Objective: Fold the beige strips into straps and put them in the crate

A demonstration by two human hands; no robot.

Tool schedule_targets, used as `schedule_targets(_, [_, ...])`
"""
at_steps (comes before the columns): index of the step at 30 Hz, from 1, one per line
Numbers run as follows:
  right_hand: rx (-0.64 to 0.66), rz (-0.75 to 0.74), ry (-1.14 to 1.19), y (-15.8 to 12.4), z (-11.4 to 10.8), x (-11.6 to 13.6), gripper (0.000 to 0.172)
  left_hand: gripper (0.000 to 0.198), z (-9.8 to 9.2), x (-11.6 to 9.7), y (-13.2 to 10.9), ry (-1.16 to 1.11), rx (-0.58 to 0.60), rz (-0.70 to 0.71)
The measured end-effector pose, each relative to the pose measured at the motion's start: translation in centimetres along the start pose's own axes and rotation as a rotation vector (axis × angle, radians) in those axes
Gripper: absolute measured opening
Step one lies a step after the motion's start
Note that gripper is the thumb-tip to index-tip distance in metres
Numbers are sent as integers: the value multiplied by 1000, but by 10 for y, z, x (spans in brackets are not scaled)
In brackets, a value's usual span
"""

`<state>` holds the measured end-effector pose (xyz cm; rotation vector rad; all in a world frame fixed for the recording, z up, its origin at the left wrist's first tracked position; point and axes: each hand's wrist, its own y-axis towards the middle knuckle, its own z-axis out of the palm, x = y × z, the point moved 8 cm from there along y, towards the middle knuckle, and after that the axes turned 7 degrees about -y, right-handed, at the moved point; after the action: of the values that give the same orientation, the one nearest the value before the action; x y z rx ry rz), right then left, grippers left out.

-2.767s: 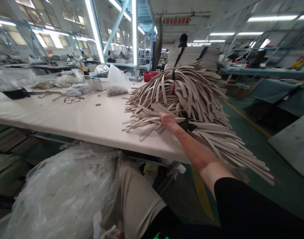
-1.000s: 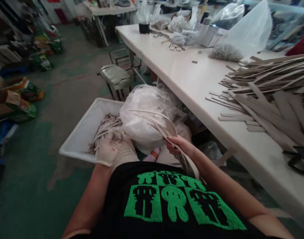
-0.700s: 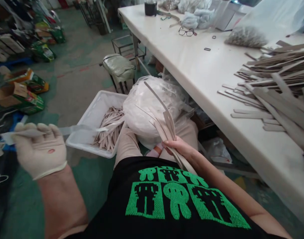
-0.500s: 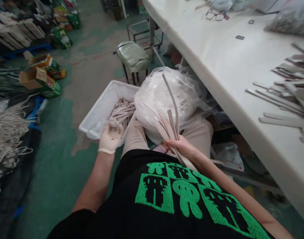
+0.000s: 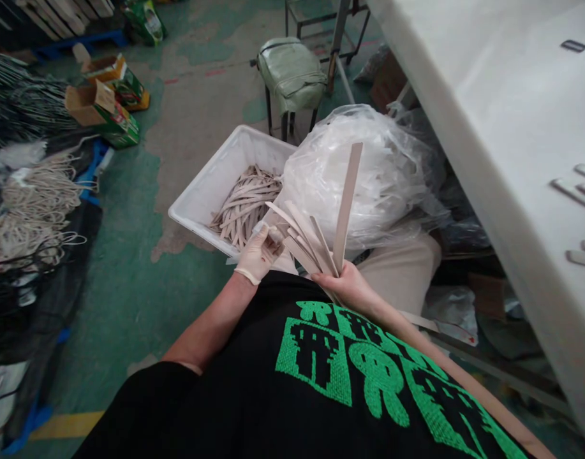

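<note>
My right hand (image 5: 347,282) is closed around a bundle of flat beige strips (image 5: 311,245), held upright and fanned over my lap. One strip (image 5: 348,204) stands taller than the others. My left hand (image 5: 258,254), in a pale glove, is just left of the bundle, fingers loosely curled and apart, with nothing plainly held. Whether its fingertips touch the nearest strips cannot be made out. Beside it is a white plastic tub (image 5: 203,175), with a heap of similar strips (image 5: 247,201) inside.
A big clear plastic bag of white material (image 5: 369,172) rests against my legs. The white tabletop (image 5: 488,83) runs along the right, with several strips on it. A padded stool (image 5: 292,73) stands behind the tub. Cartons (image 5: 103,111) and piled cords (image 5: 38,204) lie at left.
My left hand has moved from over the tub rightward to the strip bundle, its fingers curling. My right hand keeps hold of the bundle. The view has shifted downward and left.
</note>
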<state>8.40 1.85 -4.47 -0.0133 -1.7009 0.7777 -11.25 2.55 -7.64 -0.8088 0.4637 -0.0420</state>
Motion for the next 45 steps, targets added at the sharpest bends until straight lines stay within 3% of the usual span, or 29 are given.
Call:
schedule_targets(6, [-68, -41, 69, 12, -13, 11, 37, 10, 12, 11, -5, 176, 120, 6])
schedule_targets(16, [-51, -36, -2, 15, -7, -2, 39, 24, 3, 9, 11, 84, 87, 95])
schedule_targets(23, [-7, -57, -77, 13, 1, -1, 39, 18, -16, 16, 27, -40, 2, -4])
schedule_targets(29, [8, -76, -121, 15, 8, 0, 38, 35, -7, 11, 27, 40, 122, 99])
schedule_targets(37, [-87, -110, -205, 21, 2, -4, 34, 31, -4, 9, 24, 15, 76, 134])
schedule_targets(45, [-115, -94, -193, 23, -2, -1, 32, 39, 0, 14, 21, 39, 127, 112])
